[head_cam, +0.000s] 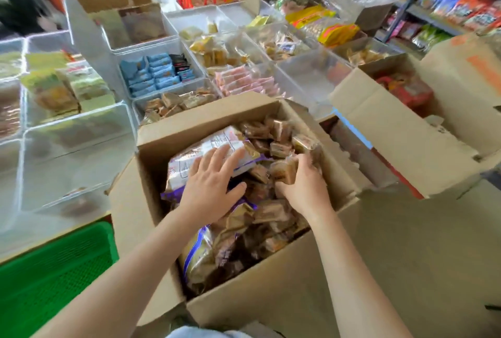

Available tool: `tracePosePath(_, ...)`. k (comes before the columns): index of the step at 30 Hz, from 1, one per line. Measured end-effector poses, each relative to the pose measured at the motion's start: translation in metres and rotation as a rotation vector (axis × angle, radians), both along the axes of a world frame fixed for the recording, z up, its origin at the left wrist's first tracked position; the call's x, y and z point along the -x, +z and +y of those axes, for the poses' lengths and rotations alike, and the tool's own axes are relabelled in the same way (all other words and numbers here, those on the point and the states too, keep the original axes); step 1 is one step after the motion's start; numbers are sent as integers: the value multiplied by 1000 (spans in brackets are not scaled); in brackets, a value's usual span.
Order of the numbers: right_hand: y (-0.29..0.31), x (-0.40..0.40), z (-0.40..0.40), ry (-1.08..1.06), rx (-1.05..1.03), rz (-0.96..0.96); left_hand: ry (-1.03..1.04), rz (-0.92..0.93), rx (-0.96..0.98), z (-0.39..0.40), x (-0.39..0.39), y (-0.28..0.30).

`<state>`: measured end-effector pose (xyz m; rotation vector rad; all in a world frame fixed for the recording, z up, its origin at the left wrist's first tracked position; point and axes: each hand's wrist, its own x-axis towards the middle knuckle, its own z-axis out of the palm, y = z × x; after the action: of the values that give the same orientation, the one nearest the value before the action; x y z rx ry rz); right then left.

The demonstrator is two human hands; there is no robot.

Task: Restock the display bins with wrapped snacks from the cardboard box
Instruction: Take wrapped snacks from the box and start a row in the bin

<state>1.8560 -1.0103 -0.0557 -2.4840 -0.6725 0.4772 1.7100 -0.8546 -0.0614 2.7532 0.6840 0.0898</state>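
Grabbing snacks (284, 172) from box (206, 118): right hand (303, 188) clutches some, left hand (211, 186) flat, fingers spread; bin (179, 104) seemingly part-filled.

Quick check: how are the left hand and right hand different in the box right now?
The left hand lies flat with fingers spread on the big plastic bag; the right hand curls round a bunch of brown wrapped snacks. The left hand is mid-box, the right hand nearer the right wall. Both are inside the cardboard box.

Metal shelving (423, 9) stocked with colourful packets stands far right.
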Motion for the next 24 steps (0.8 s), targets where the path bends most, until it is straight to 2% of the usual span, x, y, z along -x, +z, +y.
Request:
tracePosePath(3,5,-1,-1,-76,-162,108,-15,33,8,-2,1,3)
tracePosePath(5,15,0,-1,-114,-348,141,-18,33,115,2,0,8)
tracePosePath(7,31,3,3,-95,-547,233,50,-108,392,8,0,25)
tracePosePath(10,58,16,18,115,-712,410,154,-422,940,13,12,61)
tracePosePath(12,72,33,36,280,-681,444,121,-516,1039,21,26,79)
tracePosePath(15,84,62,70,425,-629,430,162,-606,1041,48,57,84)
tracePosePath(19,80,99,125,555,-447,305,237,-699,1118,97,119,66)
tracePosePath(24,62,171,230,811,-184,33,405,-696,1057,172,211,21)
